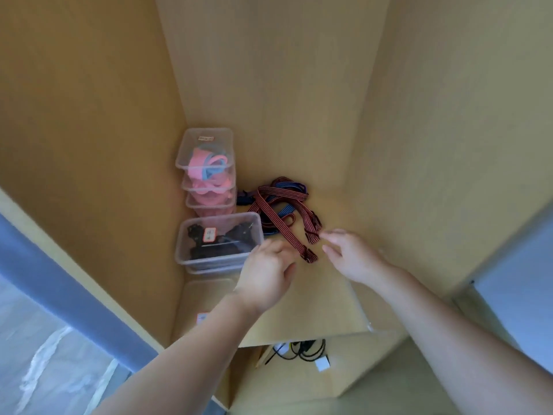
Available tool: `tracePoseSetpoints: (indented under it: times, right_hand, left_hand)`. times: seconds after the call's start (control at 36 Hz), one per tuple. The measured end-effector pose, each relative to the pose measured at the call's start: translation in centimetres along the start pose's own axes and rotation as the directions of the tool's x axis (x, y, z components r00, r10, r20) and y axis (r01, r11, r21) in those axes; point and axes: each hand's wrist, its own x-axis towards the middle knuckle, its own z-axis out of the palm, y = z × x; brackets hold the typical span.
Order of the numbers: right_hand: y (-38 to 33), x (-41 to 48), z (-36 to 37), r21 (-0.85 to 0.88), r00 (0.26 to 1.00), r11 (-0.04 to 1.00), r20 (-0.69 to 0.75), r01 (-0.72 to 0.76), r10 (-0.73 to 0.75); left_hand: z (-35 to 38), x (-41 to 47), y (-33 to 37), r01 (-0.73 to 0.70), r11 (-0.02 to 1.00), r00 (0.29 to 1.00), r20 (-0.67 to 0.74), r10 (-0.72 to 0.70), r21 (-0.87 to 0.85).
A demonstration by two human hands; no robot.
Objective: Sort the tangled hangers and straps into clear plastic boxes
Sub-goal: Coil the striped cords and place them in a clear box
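step: reaching for the tangled straps [281, 205] on the shelf [323, 295] | left hand [266, 274] loosely curled, empty, just beside a red strap end [308, 255] | right hand [350, 256] open, fingertips at the other end [312, 236] | black-hanger box [218, 241] left of left hand | next, judged: pinch one strap, draw it free of the knot

Wooden shelf [329, 301] carries clear boxes [218, 244], tangled straps [284, 205] beside them.

A home, it seems: a pale wooden wardrobe shelf [314, 295] holding clear plastic boxes [218, 244] of hangers and loose straps [284, 211].
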Motion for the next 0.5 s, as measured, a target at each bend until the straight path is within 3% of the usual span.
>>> tracePoseSetpoints:
  times: [0.28, 0.5]
  right_hand:
    - [4.2, -9.8, 0.2, -0.112, 0.971, 0.965, 0.011, -0.236, 0.239]
    - [6.6, -13.6, 1.8, -0.293, 0.958, 0.955, 0.258, -0.048, 0.127]
  left_hand:
    - [4.7, -0.9, 4.2, -0.092, 0.985, 0.976, 0.181, 0.118, -0.143]
    - [4.6, -2.4, 5.6, -0.021, 0.991, 0.984, 0.173, 0.043, -0.130]
